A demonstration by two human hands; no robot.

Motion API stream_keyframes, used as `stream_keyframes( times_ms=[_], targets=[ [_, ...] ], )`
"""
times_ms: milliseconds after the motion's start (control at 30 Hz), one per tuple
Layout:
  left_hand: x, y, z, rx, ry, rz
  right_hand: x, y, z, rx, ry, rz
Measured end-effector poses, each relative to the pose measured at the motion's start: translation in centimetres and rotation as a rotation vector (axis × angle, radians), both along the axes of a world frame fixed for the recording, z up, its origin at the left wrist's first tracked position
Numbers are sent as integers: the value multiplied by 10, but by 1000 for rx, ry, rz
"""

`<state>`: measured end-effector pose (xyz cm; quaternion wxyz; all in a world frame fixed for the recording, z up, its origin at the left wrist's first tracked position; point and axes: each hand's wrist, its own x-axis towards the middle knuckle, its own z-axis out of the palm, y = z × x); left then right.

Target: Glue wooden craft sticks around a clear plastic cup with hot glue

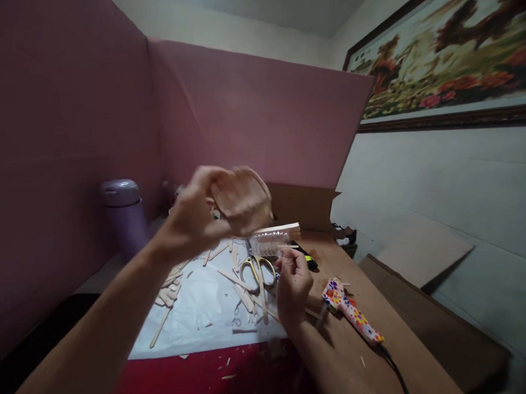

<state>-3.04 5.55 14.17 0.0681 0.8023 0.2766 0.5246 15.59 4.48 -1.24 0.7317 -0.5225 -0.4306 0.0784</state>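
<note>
My left hand [196, 208] is raised over the table, its fingers closed on the edge of a round, light-brown wooden piece [245, 202] that is blurred by motion. Lower and to the right, my right hand [294, 281] pinches a thin wooden stick [290, 246] between thumb and fingertips. Gold-handled scissors [258, 270] lie just left of that hand. Behind it is a clear plastic container [267, 241] with a bundle of pale wooden sticks [283, 228] on it. A black and yellow tool [310, 260] is partly hidden beside them.
Loose wooden sticks [167, 292] and scraps lie over white paper [194, 328]. A flower-patterned glue gun [351, 313] with a black cord rests on brown board at right. A purple bottle [125, 219] stands at left. Pink panels [258, 120] rise behind the table.
</note>
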Motion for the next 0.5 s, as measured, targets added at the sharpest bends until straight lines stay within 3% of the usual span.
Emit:
stream_keyframes(
  times_ms=[133, 200, 333, 500],
  targets=[
    [-35, 68, 23, 18, -161, 375, -1, 1, -2, -9, 23, 23],
    [-53, 100, 26, 47, -32, 460, -2, 0, -3, -16, 20, 37],
    [-78, 143, 6, 6, -8, 491, -3, 0, -7, -22, -6, 49],
    [-99, 173, -24, -175, 3, 639, -4, -2, -8, -16, -36, 63]
  ],
)
